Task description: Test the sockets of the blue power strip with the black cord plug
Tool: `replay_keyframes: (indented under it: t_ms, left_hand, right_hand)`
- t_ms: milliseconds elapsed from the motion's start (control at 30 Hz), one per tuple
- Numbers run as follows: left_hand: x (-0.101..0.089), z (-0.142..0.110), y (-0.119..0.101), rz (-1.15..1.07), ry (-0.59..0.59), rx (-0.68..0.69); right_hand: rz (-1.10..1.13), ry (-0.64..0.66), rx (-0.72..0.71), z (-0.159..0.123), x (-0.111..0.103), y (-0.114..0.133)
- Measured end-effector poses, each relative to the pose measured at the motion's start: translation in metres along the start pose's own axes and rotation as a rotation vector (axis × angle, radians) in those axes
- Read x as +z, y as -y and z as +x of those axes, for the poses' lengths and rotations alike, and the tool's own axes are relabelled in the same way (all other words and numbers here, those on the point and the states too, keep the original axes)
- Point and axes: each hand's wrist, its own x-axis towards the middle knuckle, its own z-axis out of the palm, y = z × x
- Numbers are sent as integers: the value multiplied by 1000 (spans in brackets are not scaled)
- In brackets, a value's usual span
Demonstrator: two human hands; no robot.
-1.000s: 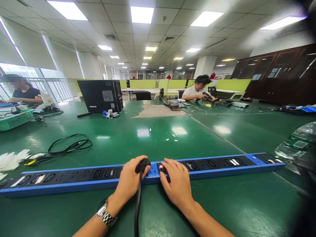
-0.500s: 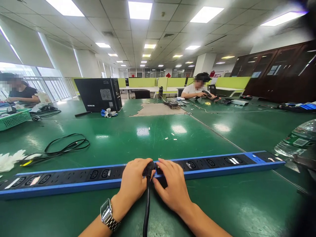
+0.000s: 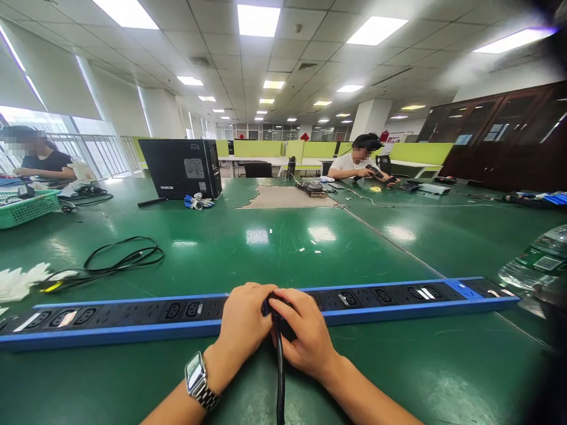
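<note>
A long power strip (image 3: pixel 153 310) with a blue casing and a black socket face lies crosswise in front of me. Over its middle, both my hands close around a black power plug (image 3: pixel 275 319), which they mostly hide. My left hand (image 3: pixel 244 321), wearing a watch (image 3: pixel 195 375) on the wrist, grips the plug from the left. Fingers of my right hand (image 3: pixel 308 333) curl over it from the other side. The plug's thick black cable (image 3: pixel 280 383) runs down towards me. How far the plug sits in a socket is hidden.
A coiled black cable (image 3: pixel 128 260) and crumpled white material (image 3: pixel 22 282) lie left. Beyond stand a black computer case (image 3: pixel 172 170), blue-and-white gloves (image 3: pixel 198 202) and a green basket (image 3: pixel 33 212). A plastic bottle (image 3: pixel 543 260) lies right. Two people sit across the table.
My right hand has moved from beside the plug onto it, fingers now curled over it. The plug and its cable have shifted slightly right in view.
</note>
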Motion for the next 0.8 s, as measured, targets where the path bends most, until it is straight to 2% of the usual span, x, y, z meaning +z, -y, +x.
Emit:
replay_keyframes:
  t_ms: [267,367,533,667,800]
  left_hand:
    - [-3,2,-4,190,31,26]
    - [-2,3,-3,165,72,30]
    - [-2,-3,14,66,115,128]
    - [-4,-9,28,166,179,118]
    - [-2,-10,28,243,209,104]
  right_hand:
    - [90,-19,40,-2,1,1]
    - [61,-20,68,-2,1,1]
    - [1,-13,67,2,2,-1]
    - [-44,-33,35,8,6,-2]
    - [-83,-81,7,11,9,-1]
